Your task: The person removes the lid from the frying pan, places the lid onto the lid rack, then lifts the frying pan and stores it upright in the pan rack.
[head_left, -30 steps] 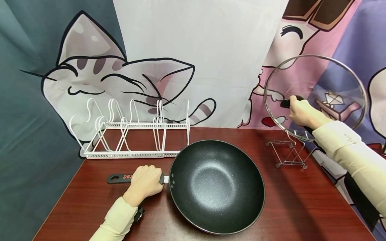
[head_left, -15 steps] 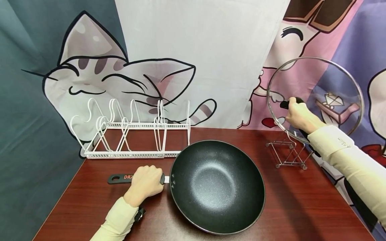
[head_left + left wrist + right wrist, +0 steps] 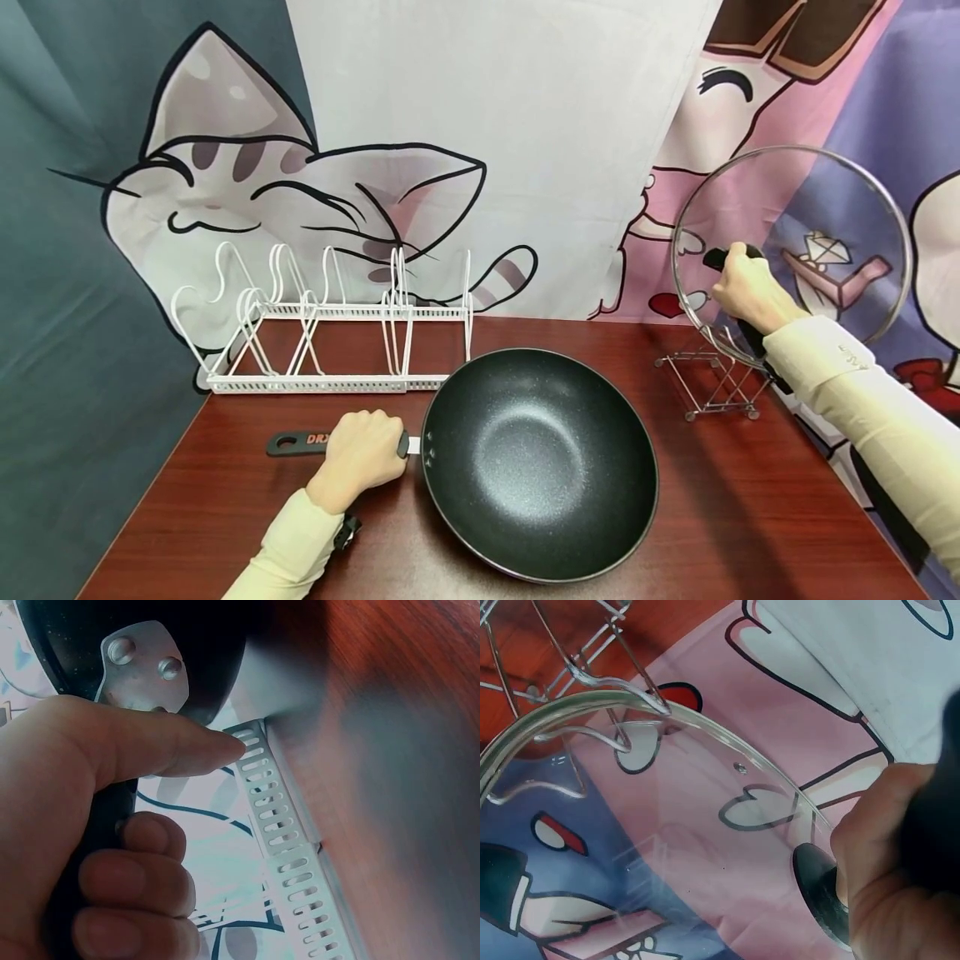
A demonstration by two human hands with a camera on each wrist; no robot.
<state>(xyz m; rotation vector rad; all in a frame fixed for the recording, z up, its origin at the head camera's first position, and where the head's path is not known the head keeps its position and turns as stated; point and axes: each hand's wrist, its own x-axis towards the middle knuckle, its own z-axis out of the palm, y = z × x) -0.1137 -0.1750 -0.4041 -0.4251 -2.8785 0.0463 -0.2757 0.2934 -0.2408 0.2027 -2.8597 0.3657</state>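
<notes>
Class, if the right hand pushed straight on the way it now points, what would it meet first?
Most likely the glass lid, whose handle the right hand grips, with the printed backdrop behind it; depth is hard to judge.

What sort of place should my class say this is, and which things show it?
Probably a makeshift indoor set for handling cookware rather than a working kitchen: there is a large pan, a glass lid and a cartoon-printed cloth backdrop.

Reddish-brown table (image 3: 187, 508) before a cartoon-printed cloth backdrop (image 3: 510, 108), grey-white to purple.
</notes>
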